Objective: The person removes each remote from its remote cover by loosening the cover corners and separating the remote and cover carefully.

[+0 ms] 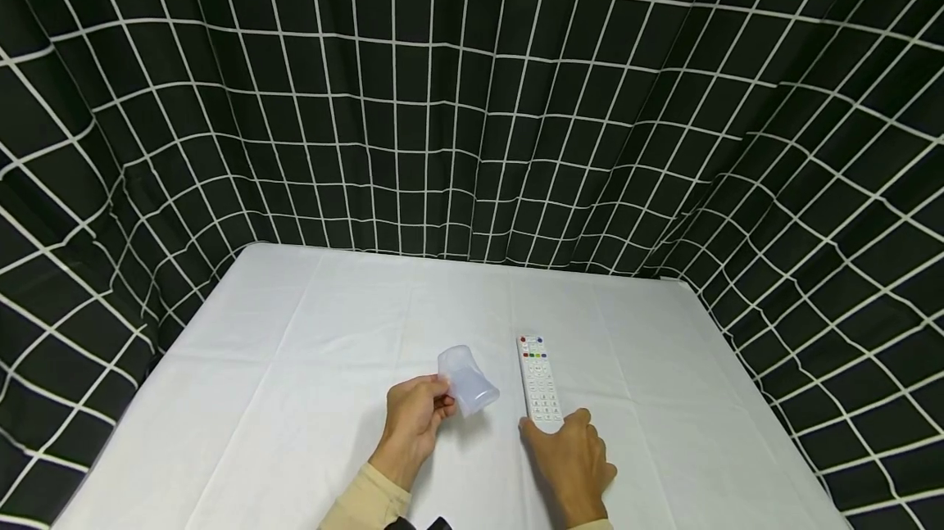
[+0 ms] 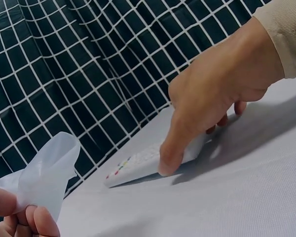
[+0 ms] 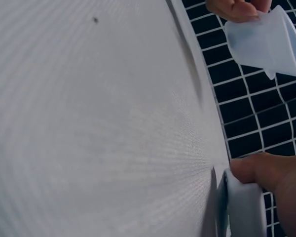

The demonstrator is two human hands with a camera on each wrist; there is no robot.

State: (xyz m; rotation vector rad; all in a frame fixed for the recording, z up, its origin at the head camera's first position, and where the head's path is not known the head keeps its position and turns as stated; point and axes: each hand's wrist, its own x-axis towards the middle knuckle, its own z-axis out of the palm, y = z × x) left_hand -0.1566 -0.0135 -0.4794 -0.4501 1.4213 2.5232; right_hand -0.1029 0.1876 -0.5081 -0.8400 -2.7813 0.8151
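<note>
My left hand (image 1: 415, 422) pinches a soft, translucent whitish sleeve (image 1: 466, 381) between thumb and fingers, holding it up over the table. In the right wrist view the sleeve (image 3: 261, 44) flares at one end, with a small tab at its lower edge. Just to the right, a white remote control (image 1: 538, 378) with coloured buttons at its far end lies on the cloth, keys up. Its near end is gripped by my right hand (image 1: 571, 458), with the thumb along the left side. The left wrist view shows the remote (image 2: 138, 165) low over the cloth; the right fingers are partly hidden.
A white cloth covers the table (image 1: 310, 350). Black curtains with a white grid (image 1: 442, 104) hang behind the table and along both sides.
</note>
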